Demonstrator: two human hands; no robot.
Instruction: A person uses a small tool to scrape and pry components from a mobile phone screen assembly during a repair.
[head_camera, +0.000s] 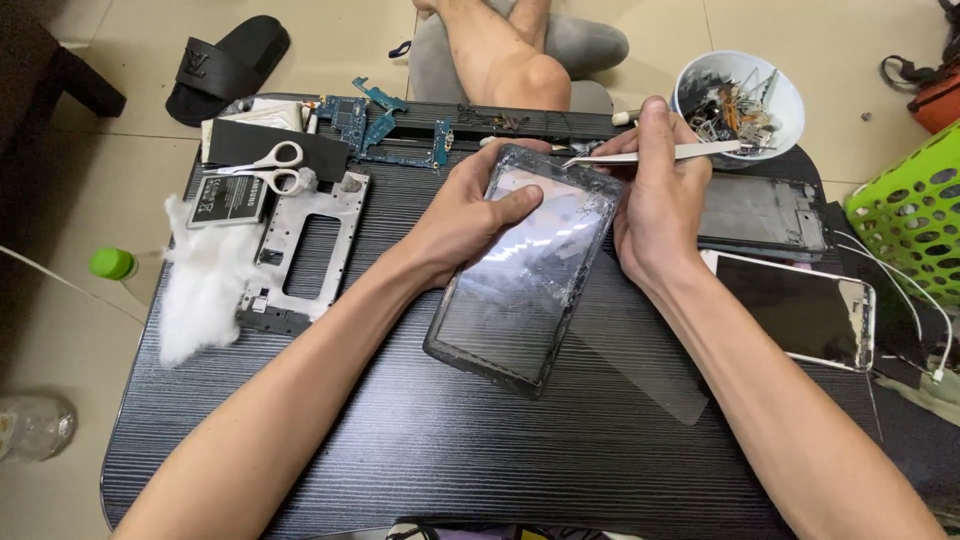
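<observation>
Left hand (470, 205) is closed around the upper left corner of a cracked tablet screen (525, 270), thumb pressed flat on the glass and fingers wrapped behind. Right hand (655, 190) steadies the upper right edge while pinching a pair of tweezers (650, 155), whose tip points at the top rim of the screen. The screen sits tilted, its lower end resting on the dark tabletop (400, 440) and its top end lifted.

The glass is shattered near the top right, so it looks brittle and sharp there; it is probably light, thin and slightly flexible, and best held by the frame edges rather than the cracked face.

Nearby lie scissors (270, 170), a metal frame (305, 250), cotton wool (205, 280), circuit boards (380, 125), a bowl (790, 90) of small parts and a phone (800, 310).
</observation>
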